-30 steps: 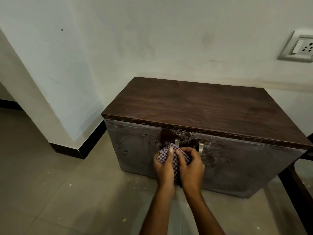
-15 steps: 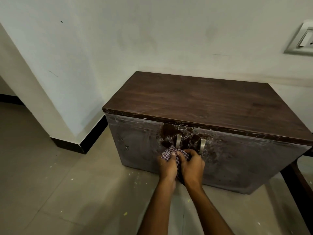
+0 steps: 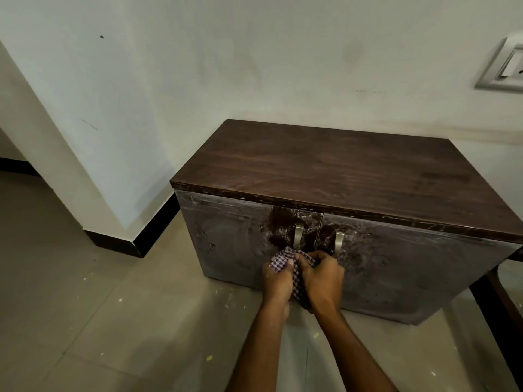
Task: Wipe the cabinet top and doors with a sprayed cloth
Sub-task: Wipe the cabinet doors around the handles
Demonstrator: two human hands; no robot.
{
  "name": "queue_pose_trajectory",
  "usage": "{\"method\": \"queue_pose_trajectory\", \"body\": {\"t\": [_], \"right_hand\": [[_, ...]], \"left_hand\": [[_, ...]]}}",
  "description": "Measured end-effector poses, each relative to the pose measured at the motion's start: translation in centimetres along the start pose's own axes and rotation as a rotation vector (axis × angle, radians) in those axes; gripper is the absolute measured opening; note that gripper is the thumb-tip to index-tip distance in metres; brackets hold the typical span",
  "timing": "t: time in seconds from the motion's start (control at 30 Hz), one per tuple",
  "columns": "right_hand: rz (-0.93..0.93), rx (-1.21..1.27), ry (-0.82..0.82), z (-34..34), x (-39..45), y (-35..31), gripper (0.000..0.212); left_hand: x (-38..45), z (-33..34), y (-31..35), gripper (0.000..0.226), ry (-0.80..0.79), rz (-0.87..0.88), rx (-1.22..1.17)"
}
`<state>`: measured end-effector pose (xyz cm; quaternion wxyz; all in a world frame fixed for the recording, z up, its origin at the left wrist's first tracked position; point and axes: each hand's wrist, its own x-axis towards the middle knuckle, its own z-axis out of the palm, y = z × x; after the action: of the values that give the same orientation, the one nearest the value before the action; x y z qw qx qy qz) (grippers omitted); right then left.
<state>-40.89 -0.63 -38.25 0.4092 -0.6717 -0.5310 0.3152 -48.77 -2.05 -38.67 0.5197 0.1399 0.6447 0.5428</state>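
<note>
A low cabinet with a dark wood top [image 3: 339,171] stands against the wall. Its two doors, the left door [image 3: 226,239] and the right door [image 3: 410,264], are filmed grey with dust, with darker wiped patches around the two metal handles [image 3: 297,236]. A checked purple-and-white cloth [image 3: 283,260] is bunched just below the handles, in front of the seam between the doors. My left hand [image 3: 277,281] and my right hand [image 3: 322,278] both grip it, side by side, knuckles toward me.
A white wall pillar with black skirting [image 3: 135,241] juts out left of the cabinet. A dark furniture frame [image 3: 498,306] stands at the right edge. A wall socket [image 3: 506,66] sits at upper right. The tiled floor [image 3: 99,321] carries scattered specks.
Both hands with the cloth have stayed just under the handles, shifting slightly; the cloth is bunched tighter between them. The view has drifted a little.
</note>
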Motion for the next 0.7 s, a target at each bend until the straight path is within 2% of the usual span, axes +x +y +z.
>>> {"method": "queue_pose_trajectory", "body": {"t": [0.17, 0.5, 0.7], "right_hand": [[0.006, -0.011, -0.024, -1.0, -1.6, -0.2, 0.024], [-0.133, 0.069, -0.188, -6.1, -3.6, -5.7, 0.024], [-0.130, 0.138, -0.478, -12.1, -3.3, -11.1, 0.045]], "left_hand": [[-1.2, -0.1, -0.1, 0.033, 0.031, 0.032, 0.032], [-7.5, -0.5, 5.5, 0.036, 0.042, 0.215, 0.009], [-11.3, 0.1, 11.2, 0.035, -0.035, 0.317, -0.029]]}}
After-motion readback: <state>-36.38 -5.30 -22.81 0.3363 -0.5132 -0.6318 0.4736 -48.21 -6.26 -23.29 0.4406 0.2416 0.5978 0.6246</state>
